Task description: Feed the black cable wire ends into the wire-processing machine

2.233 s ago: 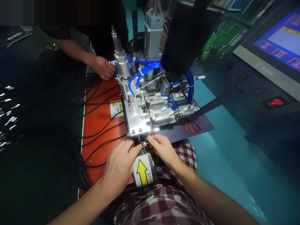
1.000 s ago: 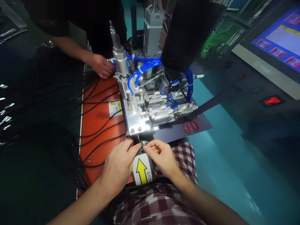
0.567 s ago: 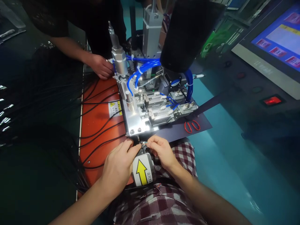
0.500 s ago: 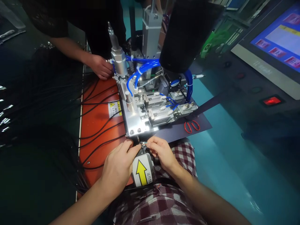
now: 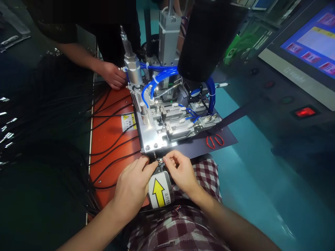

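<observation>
My left hand (image 5: 133,183) rests at the front edge of the machine, thumb and forefinger closed together beside a small shiny metal part (image 5: 160,160); whatever they grip is hidden. From the other side my right hand (image 5: 183,173) comes to the same part in a pinch, its fingertips at the part's right end. What lies between those fingertips is too small to name. Just below both hands sits a white label with a yellow arrow (image 5: 158,193) on a dark housing. Behind them stands the metal machine plate (image 5: 149,134) with clamps and blue air hoses (image 5: 167,72).
Black cables (image 5: 112,162) run over the orange tabletop (image 5: 104,139) at left. Red-handled scissors (image 5: 215,141) lie on the dark plate at right. A co-worker's hand (image 5: 113,75) touches the machine's far left side. A screen (image 5: 311,45) stands at upper right.
My right hand's fingers have shifted slightly and curl more at the small metal part. My left hand stays in nearly the same place. The co-worker's hand has not visibly moved.
</observation>
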The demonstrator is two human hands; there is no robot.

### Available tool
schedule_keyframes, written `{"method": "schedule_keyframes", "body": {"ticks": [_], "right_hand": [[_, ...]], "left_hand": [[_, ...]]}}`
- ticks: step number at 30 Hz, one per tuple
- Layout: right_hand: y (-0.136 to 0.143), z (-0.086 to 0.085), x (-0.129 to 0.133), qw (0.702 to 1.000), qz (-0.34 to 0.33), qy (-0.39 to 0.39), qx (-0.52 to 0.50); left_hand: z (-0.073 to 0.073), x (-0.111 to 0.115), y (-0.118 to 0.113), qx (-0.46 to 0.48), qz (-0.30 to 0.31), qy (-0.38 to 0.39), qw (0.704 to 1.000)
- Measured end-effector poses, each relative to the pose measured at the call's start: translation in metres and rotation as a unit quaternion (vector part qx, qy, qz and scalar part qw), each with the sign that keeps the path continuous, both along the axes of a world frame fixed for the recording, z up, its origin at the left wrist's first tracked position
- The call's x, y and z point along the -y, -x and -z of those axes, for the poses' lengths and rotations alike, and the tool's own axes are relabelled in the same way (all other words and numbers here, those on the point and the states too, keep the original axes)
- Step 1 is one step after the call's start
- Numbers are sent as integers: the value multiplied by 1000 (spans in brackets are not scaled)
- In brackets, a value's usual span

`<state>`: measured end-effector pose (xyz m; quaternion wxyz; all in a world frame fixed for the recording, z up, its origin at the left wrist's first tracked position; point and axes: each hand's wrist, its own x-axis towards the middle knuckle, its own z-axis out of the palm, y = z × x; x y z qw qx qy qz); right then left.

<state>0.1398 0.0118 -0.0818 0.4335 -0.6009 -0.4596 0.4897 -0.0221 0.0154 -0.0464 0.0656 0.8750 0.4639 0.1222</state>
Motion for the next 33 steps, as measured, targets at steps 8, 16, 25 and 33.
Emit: {"method": "schedule_keyframes", "body": {"ticks": [8,16,25,33], "right_hand": [[0,3,-5,985,-31,96,-136],[-1,5,-4,989,-43,71,-126],[0,6,-5,981,-41,89,-164],[-2,3,-7,976,-47,93,-190]], "left_hand": [[-13,4,-5,-83,2,43,996],[-12,1,-5,-5,-26,172,985],[0,6,-13,-15,-27,118,993],[7,37,15,70,-114,55,989]]}}
